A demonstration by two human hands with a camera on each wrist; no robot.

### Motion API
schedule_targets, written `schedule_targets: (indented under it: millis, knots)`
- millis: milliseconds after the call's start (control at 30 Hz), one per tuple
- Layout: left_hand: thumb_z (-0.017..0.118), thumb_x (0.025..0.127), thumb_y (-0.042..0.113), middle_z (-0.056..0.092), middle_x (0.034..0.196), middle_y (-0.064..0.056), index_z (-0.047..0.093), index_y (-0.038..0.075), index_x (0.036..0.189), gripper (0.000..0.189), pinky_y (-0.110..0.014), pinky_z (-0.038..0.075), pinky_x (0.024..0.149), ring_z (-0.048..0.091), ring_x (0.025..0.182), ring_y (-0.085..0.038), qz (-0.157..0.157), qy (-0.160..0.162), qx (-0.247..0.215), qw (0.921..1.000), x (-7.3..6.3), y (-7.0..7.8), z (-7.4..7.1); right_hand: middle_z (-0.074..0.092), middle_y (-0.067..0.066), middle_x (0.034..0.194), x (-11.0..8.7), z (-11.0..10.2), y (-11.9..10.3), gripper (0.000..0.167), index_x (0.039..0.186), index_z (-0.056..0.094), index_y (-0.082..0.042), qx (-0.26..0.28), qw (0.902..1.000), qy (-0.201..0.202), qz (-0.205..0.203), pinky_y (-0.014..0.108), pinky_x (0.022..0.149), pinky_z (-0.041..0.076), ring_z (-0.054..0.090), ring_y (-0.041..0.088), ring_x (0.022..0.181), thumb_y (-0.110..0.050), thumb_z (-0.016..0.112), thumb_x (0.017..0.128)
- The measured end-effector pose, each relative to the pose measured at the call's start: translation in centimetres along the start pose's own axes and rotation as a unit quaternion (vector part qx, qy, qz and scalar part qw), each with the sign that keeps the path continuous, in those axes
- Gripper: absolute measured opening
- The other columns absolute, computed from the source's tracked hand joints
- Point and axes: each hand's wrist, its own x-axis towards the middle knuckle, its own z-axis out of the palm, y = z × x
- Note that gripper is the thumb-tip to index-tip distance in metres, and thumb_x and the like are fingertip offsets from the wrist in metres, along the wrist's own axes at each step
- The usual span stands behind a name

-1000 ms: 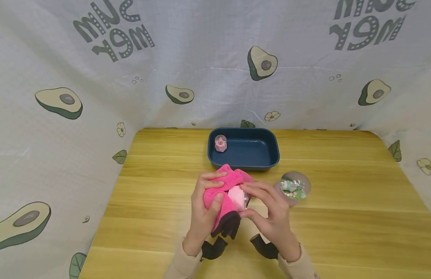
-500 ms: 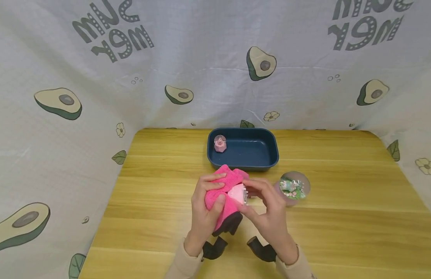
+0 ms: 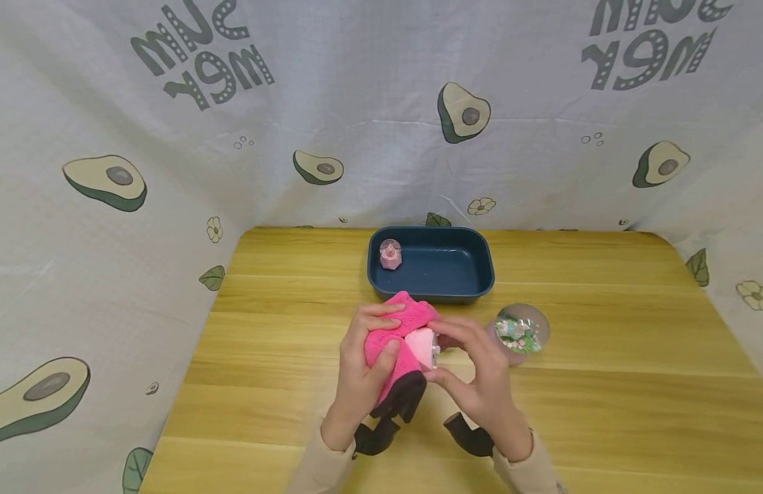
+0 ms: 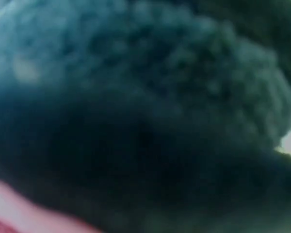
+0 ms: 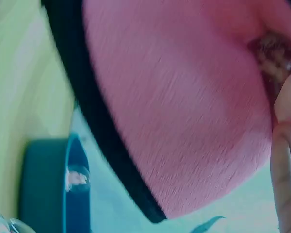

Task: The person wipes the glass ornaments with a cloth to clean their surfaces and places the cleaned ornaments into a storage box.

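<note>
My left hand grips a bright pink plush cloth with a black edge, bunched around a small pale pink object. The object's right side has whitish-grey detail; its kind is unclear. From the right, my right hand pinches it between thumb and fingers. In the right wrist view the cloth fills the middle, and a dark, glossy, see-through part shows between cloth and fingers. Dark, blurred fabric covers most of the left wrist view.
Behind the hands stands a dark blue tray holding a small pink ornament with a clear top at its left end. To the right, a clear domed piece with flowers sits on the wooden table. A printed curtain hangs behind.
The pale pink object has turned slightly back and forth in the cloth while my right fingers shifted on its edge. The tray and domed piece stay put.
</note>
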Motion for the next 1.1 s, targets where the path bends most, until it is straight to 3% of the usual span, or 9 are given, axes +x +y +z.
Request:
schedule_targets:
  millis: [133, 267, 333, 433, 567, 667, 767, 933, 1100]
  knots:
    - [0.050, 0.097, 0.031, 0.056, 0.117, -0.014, 0.052, 0.003, 0.104, 0.029, -0.038, 0.053, 0.086, 0.056, 0.111, -0.028, 0.053, -0.024, 0.051, 0.9970, 0.1, -0.3, 0.2, 0.063, 0.012, 0.100, -0.6, 0.2, -0.4, 0.050, 0.106, 0.057, 0.017, 0.057, 0.9916, 0.032, 0.112, 0.019, 0.075, 0.053, 0.062, 0.010, 0.081, -0.025, 0.073, 0.084]
    - [0.047, 0.098, 0.033, 0.056, 0.115, -0.015, 0.051, 0.004, 0.103, 0.030, -0.039, 0.053, 0.085, 0.057, 0.107, -0.028, 0.098, -0.035, 0.080, 0.9914, 0.1, -0.5, 0.4, 0.065, 0.005, 0.090, -0.7, 0.2, -1.2, 0.028, 0.103, 0.057, 0.013, 0.109, 0.9643, 0.057, 0.235, 0.020, 0.062, 0.055, 0.066, 0.009, 0.071, -0.004, 0.070, 0.085]
    - [0.048, 0.098, 0.033, 0.056, 0.115, -0.016, 0.052, 0.003, 0.103, 0.030, -0.039, 0.053, 0.085, 0.057, 0.107, -0.028, 0.093, -0.029, 0.072, 0.9926, 0.1, -0.5, 0.5, 0.065, 0.006, 0.088, -0.7, 0.3, -1.4, 0.023, 0.102, 0.058, 0.011, 0.110, 0.9568, 0.061, 0.262, 0.021, 0.059, 0.055, 0.067, 0.011, 0.069, 0.002, 0.069, 0.083]
    - [0.051, 0.097, 0.030, 0.056, 0.116, -0.017, 0.052, 0.002, 0.104, 0.029, -0.039, 0.053, 0.085, 0.057, 0.108, -0.029, 0.063, -0.010, 0.038, 0.9972, 0.0, -0.5, 0.6, 0.064, 0.005, 0.093, -0.6, 0.3, -1.5, 0.033, 0.105, 0.058, 0.009, 0.067, 0.9676, 0.047, 0.239, 0.019, 0.064, 0.054, 0.065, 0.009, 0.074, -0.012, 0.073, 0.085]
    - [0.055, 0.093, 0.027, 0.056, 0.120, -0.015, 0.053, 0.002, 0.106, 0.028, -0.039, 0.052, 0.087, 0.054, 0.115, -0.030, -0.019, 0.014, -0.024, 0.9994, -0.2, -0.2, 0.6, 0.058, 0.016, 0.107, -0.2, -0.1, -0.8, 0.052, 0.114, 0.057, 0.010, -0.007, 0.9941, 0.007, 0.108, 0.018, 0.080, 0.051, 0.060, 0.014, 0.092, -0.032, 0.070, 0.087]
    - [0.056, 0.092, 0.024, 0.055, 0.123, -0.013, 0.053, 0.002, 0.107, 0.027, -0.040, 0.050, 0.090, 0.051, 0.118, -0.030, -0.068, 0.023, -0.062, 0.9955, -0.1, 0.1, 0.5, 0.054, 0.024, 0.114, 0.1, -0.6, -0.5, 0.049, 0.117, 0.059, 0.007, -0.046, 0.9984, -0.028, 0.018, 0.019, 0.088, 0.046, 0.055, 0.021, 0.105, -0.033, 0.065, 0.090]
    - [0.055, 0.092, 0.021, 0.054, 0.122, -0.013, 0.052, 0.001, 0.108, 0.026, -0.040, 0.050, 0.090, 0.051, 0.118, -0.031, -0.075, 0.020, -0.076, 0.9941, 0.0, 0.2, 0.5, 0.057, 0.023, 0.112, 0.5, -0.9, -0.5, 0.042, 0.114, 0.064, 0.004, -0.065, 0.9968, -0.039, -0.025, 0.019, 0.094, 0.043, 0.054, 0.023, 0.110, -0.031, 0.065, 0.091]
    - [0.054, 0.093, 0.025, 0.055, 0.120, -0.015, 0.052, 0.001, 0.107, 0.028, -0.040, 0.051, 0.089, 0.053, 0.117, -0.030, -0.048, 0.007, -0.060, 0.9970, 0.1, 0.3, 0.5, 0.061, 0.022, 0.103, 0.4, -1.1, -0.4, 0.046, 0.108, 0.065, 0.010, -0.040, 0.9989, -0.014, -0.022, 0.018, 0.082, 0.050, 0.060, 0.019, 0.087, -0.029, 0.072, 0.084]
    - [0.053, 0.094, 0.030, 0.056, 0.119, -0.015, 0.052, 0.003, 0.106, 0.030, -0.039, 0.052, 0.087, 0.055, 0.113, -0.028, 0.004, -0.012, 0.003, 0.9999, 0.1, 0.3, 0.4, 0.063, 0.019, 0.099, -0.3, -0.9, -0.3, 0.055, 0.109, 0.061, 0.015, 0.034, 0.9978, 0.005, 0.056, 0.018, 0.069, 0.054, 0.061, 0.013, 0.074, -0.027, 0.078, 0.077]
